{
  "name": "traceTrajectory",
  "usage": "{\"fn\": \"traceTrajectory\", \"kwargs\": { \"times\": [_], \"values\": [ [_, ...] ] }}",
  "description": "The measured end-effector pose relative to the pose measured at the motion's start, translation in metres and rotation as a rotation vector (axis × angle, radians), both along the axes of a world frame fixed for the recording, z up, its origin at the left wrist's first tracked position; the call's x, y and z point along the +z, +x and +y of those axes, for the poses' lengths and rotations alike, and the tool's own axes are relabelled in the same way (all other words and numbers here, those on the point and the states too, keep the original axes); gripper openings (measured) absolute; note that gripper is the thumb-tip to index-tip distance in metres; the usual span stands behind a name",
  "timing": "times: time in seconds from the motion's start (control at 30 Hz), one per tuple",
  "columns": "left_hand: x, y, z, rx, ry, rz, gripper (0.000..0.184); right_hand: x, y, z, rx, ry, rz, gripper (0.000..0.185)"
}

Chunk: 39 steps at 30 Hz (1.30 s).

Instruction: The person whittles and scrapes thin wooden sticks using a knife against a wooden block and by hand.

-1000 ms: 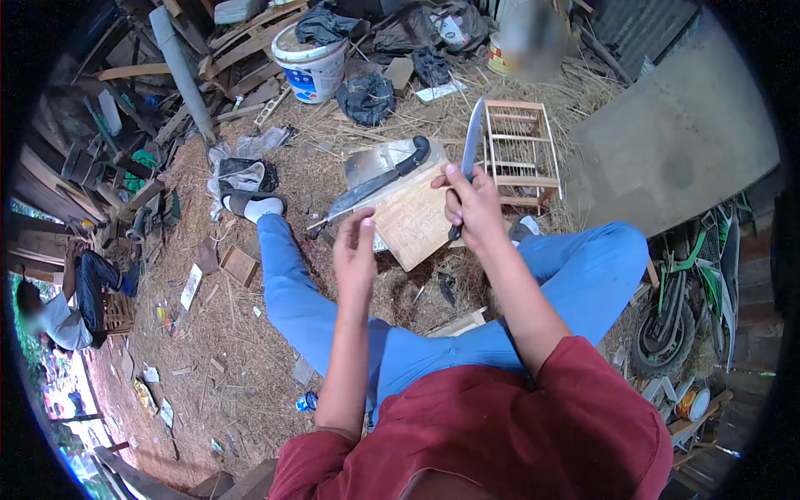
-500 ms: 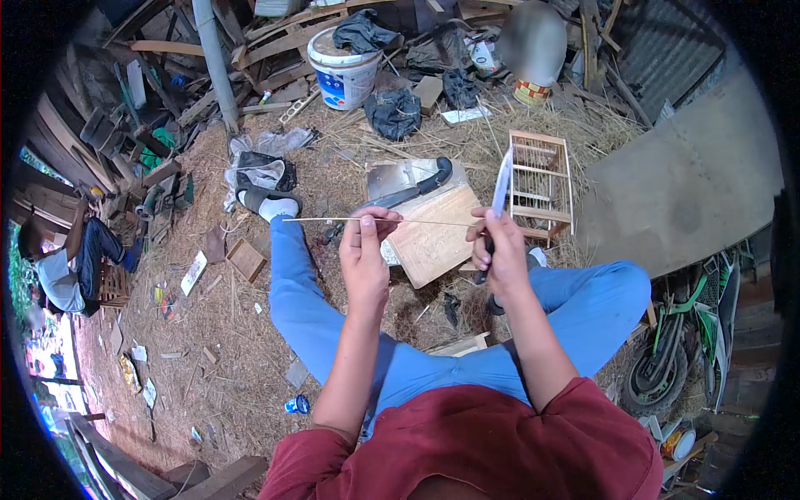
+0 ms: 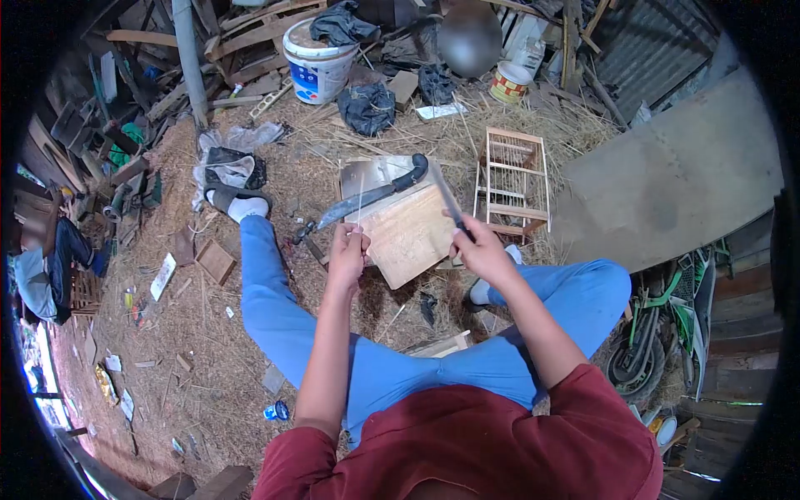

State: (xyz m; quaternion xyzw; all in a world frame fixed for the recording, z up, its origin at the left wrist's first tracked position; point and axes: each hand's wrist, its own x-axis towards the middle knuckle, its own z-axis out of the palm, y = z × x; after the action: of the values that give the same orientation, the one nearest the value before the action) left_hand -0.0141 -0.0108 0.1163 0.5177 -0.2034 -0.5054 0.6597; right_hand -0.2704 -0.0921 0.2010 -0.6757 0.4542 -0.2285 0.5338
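Observation:
My left hand (image 3: 347,257) is closed on a thin stick (image 3: 361,200) that stands nearly upright above its fingers. In my right hand (image 3: 482,248) is a knife (image 3: 447,193), held by its dark handle with the blade pointing up and to the left. Between and beyond my hands lies a wooden board (image 3: 408,237) on the straw. A large machete (image 3: 364,200) with a black handle rests across the board's far part. To the right of the board is a small slatted wooden frame (image 3: 514,179).
A white bucket (image 3: 318,67) with black plastic on top stands at the back. A flat panel (image 3: 667,167) leans at the right, above a green motorbike (image 3: 662,325). At the far left sits another person (image 3: 50,258). A small wooden box (image 3: 216,262) lies left of my leg.
The stick, held across between both hands half a second ago, is now upright in my left hand alone. My right hand has moved left and lower, and the knife is tilted left.

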Motion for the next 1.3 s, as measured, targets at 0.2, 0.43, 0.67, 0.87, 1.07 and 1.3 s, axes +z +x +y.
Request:
{"fn": "traceTrajectory", "kwargs": {
  "times": [0.2,0.43,0.67,0.87,1.07,1.3],
  "values": [
    [-0.086,0.024,-0.014,-0.074,0.195,-0.648,0.018,-0.064,0.026,-0.015,0.087,-0.343,0.366,0.033],
    [-0.090,0.034,-0.032,-0.052,0.310,-0.975,0.017,-0.119,0.062,-0.027,0.226,-0.287,0.567,0.032],
    [-0.117,0.044,-0.039,-0.076,0.282,-0.855,0.022,-0.124,0.081,-0.033,0.238,-0.290,0.602,0.032],
    [-0.112,0.042,-0.042,-0.083,0.335,-0.769,0.021,-0.132,0.083,-0.033,0.313,-0.412,0.684,0.033],
    [-0.097,0.036,-0.047,-0.044,0.393,-0.747,0.019,-0.134,0.086,-0.023,0.334,-0.471,0.688,0.040],
    [-0.115,0.045,-0.045,-0.100,0.359,-0.618,0.017,-0.142,0.086,-0.020,0.238,-0.498,0.666,0.043]
  ]
}}
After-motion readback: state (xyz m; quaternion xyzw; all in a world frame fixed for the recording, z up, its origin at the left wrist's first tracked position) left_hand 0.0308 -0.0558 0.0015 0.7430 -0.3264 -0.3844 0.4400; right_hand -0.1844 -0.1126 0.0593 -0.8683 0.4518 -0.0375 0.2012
